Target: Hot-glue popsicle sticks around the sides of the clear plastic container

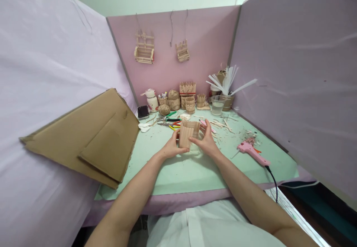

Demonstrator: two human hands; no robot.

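Between my two hands is a small open box of wooden craft sticks (186, 134), held just above the green tabletop (178, 176). My left hand (172, 146) grips its left side, with the thumb along the lower edge. On the other side, my right hand (206, 141) is closed on the box, its thumb pressed to the near wall and its fingers behind the right wall. Behind the box lie several pliers and cutters (173, 122). A pink glue gun (253, 153) rests on the table to the right of my right hand.
Bent cardboard (111, 135) leans at the left. Along the back stand a white jug (151, 100), twine balls (164, 109), stick-made cups (190, 105) and a plastic cup of liquid (217, 105). Loose sticks (223, 123) and scraps lie at the right. The glue gun's cord (275, 182) runs over the front edge.
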